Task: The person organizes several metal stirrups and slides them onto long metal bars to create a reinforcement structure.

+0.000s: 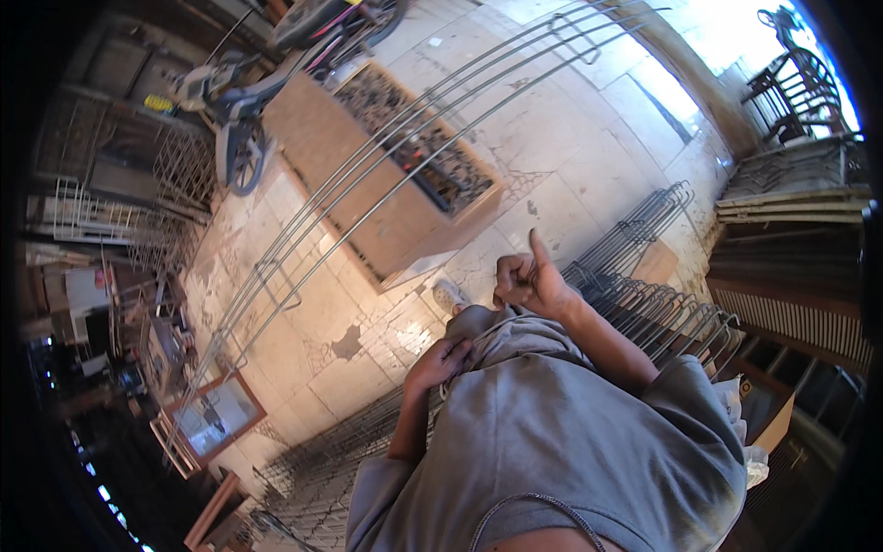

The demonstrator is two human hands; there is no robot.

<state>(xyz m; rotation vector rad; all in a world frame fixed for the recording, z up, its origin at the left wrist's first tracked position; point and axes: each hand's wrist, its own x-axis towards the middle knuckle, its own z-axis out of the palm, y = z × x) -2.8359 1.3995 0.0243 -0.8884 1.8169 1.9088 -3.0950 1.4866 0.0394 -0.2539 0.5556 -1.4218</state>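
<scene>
My left hand (440,362) is at my waist, its fingers curled against the front of my grey shirt (561,432) and seeming to grip a fold of its hem. My right hand (535,281) is raised just beyond the hem; one digit points up while the other fingers are loosely bent, and nothing shows in it. Past both hands, long bent metal rods (368,158) with cross loops stretch diagonally above a wooden box (322,152). The box's open compartment holds many small dark pieces (391,106).
Bundles of bent metal rods (635,230) lie at my right, and wire mesh (322,460) at lower left. A motorcycle (244,110) stands far left, a dark chair (800,87) far right. A framed pane (216,416) is on the left. Cracked tiles (345,342) cover the floor.
</scene>
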